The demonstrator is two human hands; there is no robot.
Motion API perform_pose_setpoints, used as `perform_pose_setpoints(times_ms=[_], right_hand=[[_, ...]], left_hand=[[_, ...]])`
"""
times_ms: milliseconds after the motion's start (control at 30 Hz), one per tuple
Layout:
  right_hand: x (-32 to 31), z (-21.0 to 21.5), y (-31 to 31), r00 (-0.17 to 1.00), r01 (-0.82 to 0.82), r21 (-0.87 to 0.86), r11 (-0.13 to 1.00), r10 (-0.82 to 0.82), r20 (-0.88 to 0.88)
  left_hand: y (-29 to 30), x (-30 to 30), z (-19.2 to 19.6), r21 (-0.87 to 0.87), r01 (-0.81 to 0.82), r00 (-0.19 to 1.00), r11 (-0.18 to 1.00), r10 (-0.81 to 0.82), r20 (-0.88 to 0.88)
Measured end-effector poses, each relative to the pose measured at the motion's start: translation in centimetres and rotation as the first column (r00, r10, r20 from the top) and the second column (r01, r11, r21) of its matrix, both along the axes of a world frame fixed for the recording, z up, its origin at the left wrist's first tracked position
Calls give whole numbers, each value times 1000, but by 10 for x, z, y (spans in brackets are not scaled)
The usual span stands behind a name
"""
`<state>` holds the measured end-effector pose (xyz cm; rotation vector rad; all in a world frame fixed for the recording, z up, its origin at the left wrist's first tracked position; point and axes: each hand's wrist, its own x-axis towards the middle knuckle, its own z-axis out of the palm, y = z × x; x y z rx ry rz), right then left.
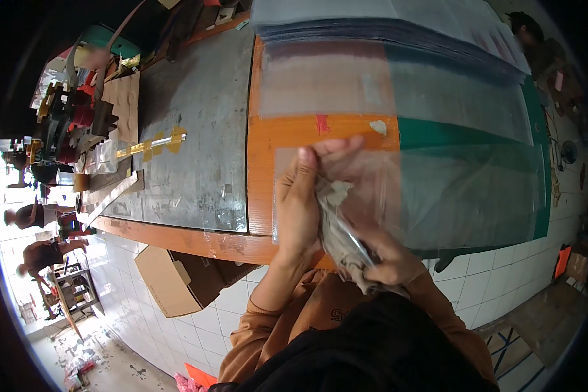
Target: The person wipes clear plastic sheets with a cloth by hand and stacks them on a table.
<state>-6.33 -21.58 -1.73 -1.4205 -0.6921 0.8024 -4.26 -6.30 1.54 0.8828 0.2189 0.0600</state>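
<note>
My left hand (298,209) is raised over the near edge of the table, thumb up and fingers stretched out to the right. Beside its palm is a crumpled grey-green cloth (343,243), with shiny clear plastic along it. The fingers of my right hand (393,260) are closed around the cloth's lower end, close to my body. Beneath both hands lies a clear plastic sheet (470,189), spread across the orange and green parts of the tabletop. A small pale grey-green scrap (378,127) and a red mark (322,124) show on the orange part.
A thick stack of clear plastic sheets (398,32) covers the far side. To the left is a grey metal plate (189,130) with a taped strip (153,144) and a metal ruler (114,197). An open cardboard box (170,281) is below the table; people are at far left and upper right.
</note>
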Motion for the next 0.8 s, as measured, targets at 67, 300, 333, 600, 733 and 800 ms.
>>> perform_pose_setpoints(times_ms=[67,300,333,600,733,800], right_hand=[[-6,12,-1,994,-106,-62,992,104,-34],[-19,3,-15,982,-20,-70,997,7,-191],[-19,4,-18,962,32,-63,997,-48,-267],[-16,-4,2,689,495,138,858,-291,-663],[0,-4,-7,548,641,230,732,-227,-805],[3,-10,-15,600,624,229,747,-270,-753]], left_hand=[[4,5,-3,-43,-110,994,993,111,13],[3,3,-1,-46,-186,982,981,184,-47],[3,-6,-2,88,-91,989,992,100,-106],[10,-73,-14,799,288,947,528,-31,-321],[26,-86,-8,875,405,912,264,-186,-366],[37,-90,-5,822,506,857,260,-254,-448]])
